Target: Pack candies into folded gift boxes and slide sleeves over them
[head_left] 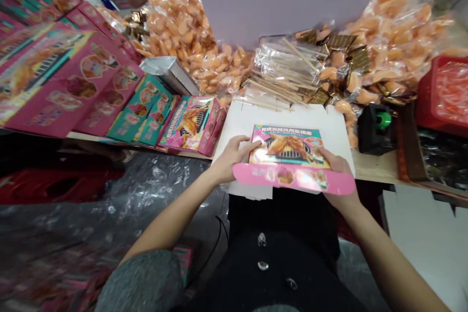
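A printed cardboard box in pink, teal and yellow, with a picture of grilled food, is held between both hands in front of my body. Its long pink flap sticks out toward me. My left hand grips the box's left end, thumb on the top face. At the right end my right hand holds on, thumb also on top and the other fingers hidden underneath. Below the box lies a white cardboard sheet that reaches over the table's front edge.
Finished-looking boxes stand in rows and stacks on the left. Orange drumstick-shaped pieces in clear bags are heaped behind. Wooden sticks lie at the back middle. On the right are a tape dispenser and a red basket.
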Motion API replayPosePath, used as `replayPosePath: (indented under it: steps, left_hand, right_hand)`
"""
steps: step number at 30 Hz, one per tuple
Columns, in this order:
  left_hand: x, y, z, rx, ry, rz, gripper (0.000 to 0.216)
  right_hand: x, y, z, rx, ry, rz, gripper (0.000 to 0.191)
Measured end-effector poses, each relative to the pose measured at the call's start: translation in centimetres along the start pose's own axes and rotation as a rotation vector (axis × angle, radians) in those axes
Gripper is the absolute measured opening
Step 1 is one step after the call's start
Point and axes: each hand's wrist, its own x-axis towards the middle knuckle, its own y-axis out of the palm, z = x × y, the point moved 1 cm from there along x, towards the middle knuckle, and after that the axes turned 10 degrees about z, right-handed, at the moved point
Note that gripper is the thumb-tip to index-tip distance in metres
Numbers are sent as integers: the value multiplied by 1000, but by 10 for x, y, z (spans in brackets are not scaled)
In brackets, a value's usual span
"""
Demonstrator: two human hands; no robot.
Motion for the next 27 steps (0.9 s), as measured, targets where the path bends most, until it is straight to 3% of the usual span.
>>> replayPosePath:
  steps: [3,6,8,11,14,16,19,22,24,27]
  left_hand:
    - [-19,14,5,25,24,17,66]
    - [-5,-3,4,-72,69,42,60]
    - [12,-24,2,-220,117,33,65]
    - [39,-42,3,-461,74,-35,88]
    - [57,-32,10,-664,-84,-152,86]
    - [63,-18,14,-720,-122,-194,78]
    - [62,-6,19,-741,-136,-201,76]
    - [60,-6,21,-773,-138,-195,73]
    - [60,-7,19,-773,-128,-202,74]
    - [64,-3,13,-740,-140,-262,77]
  right_hand:
    - [-20,8,-18,-66,-166,47,77]
    - [-2,-8,-19,3,-301,80,89]
    - [21,-26,-10,91,-303,80,81]
    - [50,-45,1,197,-136,124,56]
    - [69,-58,-5,368,-19,267,51]
    - [82,-72,-15,453,-19,218,60]
    - [107,-104,-19,356,-43,104,63]
    - [133,-126,1,233,-90,293,39]
    - [142,-129,16,192,-39,355,31]
    - [135,-114,25,0,-64,212,23]
